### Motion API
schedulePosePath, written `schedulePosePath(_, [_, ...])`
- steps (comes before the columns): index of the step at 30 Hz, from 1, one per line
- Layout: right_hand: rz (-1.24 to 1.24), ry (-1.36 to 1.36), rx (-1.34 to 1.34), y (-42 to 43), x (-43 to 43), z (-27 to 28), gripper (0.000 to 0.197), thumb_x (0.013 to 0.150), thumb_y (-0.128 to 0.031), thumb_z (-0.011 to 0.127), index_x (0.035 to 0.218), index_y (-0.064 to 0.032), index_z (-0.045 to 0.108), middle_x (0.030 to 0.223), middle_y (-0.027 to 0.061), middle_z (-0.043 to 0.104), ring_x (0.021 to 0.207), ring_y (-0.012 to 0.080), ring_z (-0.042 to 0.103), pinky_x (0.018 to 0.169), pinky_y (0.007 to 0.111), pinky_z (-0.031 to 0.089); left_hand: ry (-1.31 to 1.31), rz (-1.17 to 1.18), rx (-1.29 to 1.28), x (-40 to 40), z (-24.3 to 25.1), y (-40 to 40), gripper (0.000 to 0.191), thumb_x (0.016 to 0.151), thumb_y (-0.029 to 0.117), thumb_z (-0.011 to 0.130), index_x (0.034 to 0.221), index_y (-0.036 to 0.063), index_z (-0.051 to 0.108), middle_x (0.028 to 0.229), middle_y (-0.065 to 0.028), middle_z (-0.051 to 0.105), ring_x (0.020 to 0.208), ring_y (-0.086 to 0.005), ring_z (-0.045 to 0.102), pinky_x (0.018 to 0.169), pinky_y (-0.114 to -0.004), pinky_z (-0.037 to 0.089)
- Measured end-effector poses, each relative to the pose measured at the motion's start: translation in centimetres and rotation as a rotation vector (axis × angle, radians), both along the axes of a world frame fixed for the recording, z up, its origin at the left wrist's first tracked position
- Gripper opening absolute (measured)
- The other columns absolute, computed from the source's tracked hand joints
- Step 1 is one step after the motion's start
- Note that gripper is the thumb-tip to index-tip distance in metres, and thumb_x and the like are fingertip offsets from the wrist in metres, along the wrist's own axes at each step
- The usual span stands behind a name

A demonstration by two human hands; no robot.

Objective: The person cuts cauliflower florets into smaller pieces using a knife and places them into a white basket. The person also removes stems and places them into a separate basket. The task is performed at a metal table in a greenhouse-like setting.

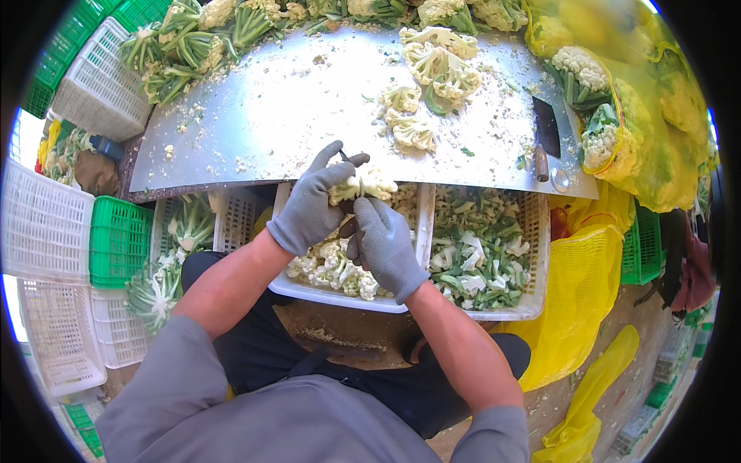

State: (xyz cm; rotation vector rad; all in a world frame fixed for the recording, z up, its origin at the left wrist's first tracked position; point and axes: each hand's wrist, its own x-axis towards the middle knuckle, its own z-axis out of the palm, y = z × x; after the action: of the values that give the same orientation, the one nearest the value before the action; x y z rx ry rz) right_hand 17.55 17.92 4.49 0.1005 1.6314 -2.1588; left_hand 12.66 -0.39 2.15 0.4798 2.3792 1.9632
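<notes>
My left hand [317,199], in a grey work glove, holds a piece of cauliflower [370,184] over the near edge of the metal tabletop. My right hand [382,243], gloved alike, is closed just below the piece; a thin dark blade shows between the hands, its handle hidden, most likely in the right fist. Cut florets [330,269] fill the white crate [341,301] beneath. Leaf and stem trimmings [480,260] lie in the crate [535,295] to its right. Several cut cauliflower pieces [443,66] rest on the tabletop [278,116] beyond my hands.
A cleaver [546,127] lies at the tabletop's right. Whole cauliflowers [214,49] line the far edge. Yellow mesh sacks [654,127] of cauliflower stand at the right. White plastic crates [46,220] and a green crate [121,240] are stacked at the left.
</notes>
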Motion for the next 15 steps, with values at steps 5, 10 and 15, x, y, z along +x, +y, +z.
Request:
schedulePosePath(5, [0.041, -0.269, -0.226, 0.3, -0.3, -1.2, 0.046, 0.117, -0.043, 0.054, 0.120, 0.0016, 0.065, 0.092, 0.0136, 0.072, 0.059, 0.0156, 0.065, 0.049, 0.031, 0.048, 0.152, -0.087, -0.355, 0.4, 0.0, -1.8, 0.039, 0.083, -0.007, 0.084, 0.119, 0.0059, 0.079, 0.162, -0.0227, 0.060, 0.153, -0.0386, 0.055, 0.123, -0.042, 0.046])
schedulePosePath(10, [-0.026, -0.231, -0.019, 2.2, -0.1, 1.0, 0.046, 0.116, -0.042, 0.055, 0.124, 0.0025, 0.065, 0.095, 0.0155, 0.072, 0.060, 0.0171, 0.066, 0.051, 0.032, 0.051, -0.289, -0.054, -0.305, -0.9, -0.5, -2.4, 0.066, 0.095, 0.030, 0.083, 0.149, -0.0025, 0.062, 0.163, -0.0316, 0.052, 0.142, -0.0414, 0.061, 0.116, -0.045, 0.052])
schedulePosePath(15, [-0.257, 0.009, -0.126, 5.2, -0.5, 2.1, 0.045, 0.115, -0.039, 0.058, 0.127, 0.0034, 0.066, 0.093, 0.0136, 0.071, 0.062, 0.0162, 0.067, 0.052, 0.029, 0.049, 0.084, 0.055, -0.634, -4.6, -0.9, 1.6, 0.073, 0.097, 0.038, 0.079, 0.153, -0.0034, 0.057, 0.153, -0.0310, 0.060, 0.145, -0.0464, 0.056, 0.121, -0.051, 0.047])
